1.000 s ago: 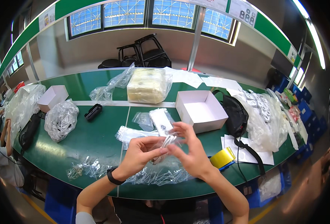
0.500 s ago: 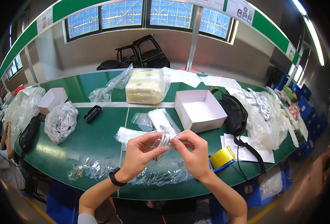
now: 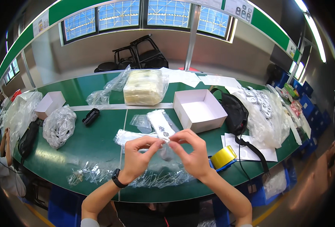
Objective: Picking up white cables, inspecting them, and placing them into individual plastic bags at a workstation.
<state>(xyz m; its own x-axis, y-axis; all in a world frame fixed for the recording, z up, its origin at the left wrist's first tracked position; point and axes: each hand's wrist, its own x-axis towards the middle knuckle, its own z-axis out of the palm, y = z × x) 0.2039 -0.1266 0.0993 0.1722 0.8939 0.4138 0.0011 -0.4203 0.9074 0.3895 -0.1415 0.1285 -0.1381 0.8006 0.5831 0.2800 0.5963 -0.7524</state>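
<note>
My left hand (image 3: 139,157) and my right hand (image 3: 193,153) meet over the middle of the table. Thumb and forefinger of each are pinched on the upper edge of a small clear plastic bag (image 3: 166,153), which hangs between them. Its contents are too blurred to make out now. Just beyond my fingertips lies a white packet (image 3: 158,123) with dark marks, in clear wrapping. Flat clear bags (image 3: 127,136) lie beside my left hand's fingers. Nearer me, several small clear packets with thin metallic-looking pieces (image 3: 156,179) are spread under my wrists.
An open white box (image 3: 201,123) stands beyond my right hand, beside a black pouch (image 3: 233,113). Yellow tape on a blue dispenser (image 3: 223,157) sits at right. Bagged white cables (image 3: 59,128) and a black object (image 3: 91,117) lie left. A wrapped cream stack (image 3: 142,89) stands behind.
Half a second ago a coiled white cable showed in the bag between my fingers. Both hands now pinch the bag's upper edge. The view has shifted slightly.
</note>
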